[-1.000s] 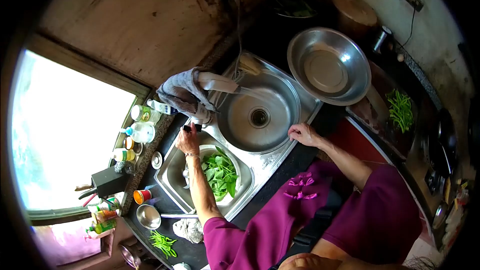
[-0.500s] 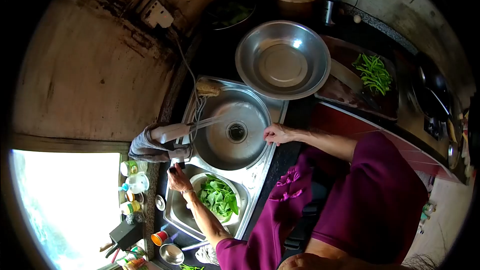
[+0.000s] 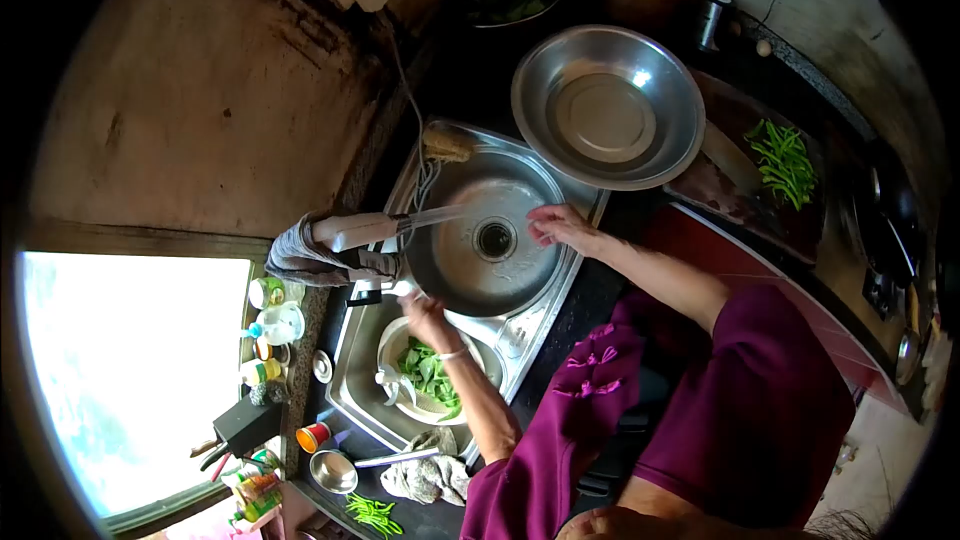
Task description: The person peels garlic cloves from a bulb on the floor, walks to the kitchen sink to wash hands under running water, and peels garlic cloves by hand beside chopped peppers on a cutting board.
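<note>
Water runs from the cloth-wrapped faucet (image 3: pixel 350 232) into the round basin (image 3: pixel 490 285) of the steel sink. My left hand (image 3: pixel 428 320), somewhat blurred, is over the divider between the basins, just right of the black faucet handle (image 3: pixel 365 295) and apart from it; its fingers are smeared. Over the right edge of the round basin hovers my right hand (image 3: pixel 560 227), fingers loosely spread and holding nothing. Leafy greens (image 3: pixel 428 375) lie in a pale bowl (image 3: pixel 392 340) in the smaller basin, below my left hand.
A wide steel basin (image 3: pixel 605 120) stands beyond the sink. Green peppers (image 3: pixel 783 162) and a cleaver (image 3: pixel 730 155) lie on a board at the right. Near the lower left are a ladle (image 3: pixel 333 471), a rag (image 3: pixel 428 478), an orange cup (image 3: pixel 312 437) and a knife block (image 3: pixel 247 427).
My left hand has left the black faucet handle and moved right, towards the round basin. My right hand has lifted off the sink edge and reaches over the basin, its fingers more spread.
</note>
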`<action>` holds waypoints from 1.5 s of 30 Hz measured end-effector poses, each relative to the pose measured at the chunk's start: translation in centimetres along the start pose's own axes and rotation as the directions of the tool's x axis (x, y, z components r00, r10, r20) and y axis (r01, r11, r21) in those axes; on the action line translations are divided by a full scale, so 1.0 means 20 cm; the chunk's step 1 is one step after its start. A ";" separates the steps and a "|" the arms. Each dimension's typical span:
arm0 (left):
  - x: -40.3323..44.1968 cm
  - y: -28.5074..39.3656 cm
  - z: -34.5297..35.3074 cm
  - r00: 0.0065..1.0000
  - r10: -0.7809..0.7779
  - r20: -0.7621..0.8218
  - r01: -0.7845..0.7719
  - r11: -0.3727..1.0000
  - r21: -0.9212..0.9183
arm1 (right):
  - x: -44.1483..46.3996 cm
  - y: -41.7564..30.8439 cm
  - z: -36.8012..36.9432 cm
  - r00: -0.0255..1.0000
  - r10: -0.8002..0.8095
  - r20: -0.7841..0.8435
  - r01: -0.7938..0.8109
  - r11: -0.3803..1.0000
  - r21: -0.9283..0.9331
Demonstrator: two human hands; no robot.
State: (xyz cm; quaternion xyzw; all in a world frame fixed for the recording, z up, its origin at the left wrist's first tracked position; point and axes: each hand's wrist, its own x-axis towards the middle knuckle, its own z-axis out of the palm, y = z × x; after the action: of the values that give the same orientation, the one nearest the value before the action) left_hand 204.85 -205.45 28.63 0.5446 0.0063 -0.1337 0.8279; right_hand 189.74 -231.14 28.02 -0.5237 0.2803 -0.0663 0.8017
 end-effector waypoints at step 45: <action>0.26 -0.69 0.71 0.848 -0.144 0.510 0.299 0.925 -0.237 | 0.25 -0.01 0.42 0.843 -0.519 0.140 0.518 0.714 -0.471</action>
State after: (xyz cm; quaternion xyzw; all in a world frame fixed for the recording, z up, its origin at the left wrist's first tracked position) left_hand 204.86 -224.63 21.10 0.3539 -0.1163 -0.3582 0.8561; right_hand 198.28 -226.49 28.74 -0.7668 0.1305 -0.2155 0.5904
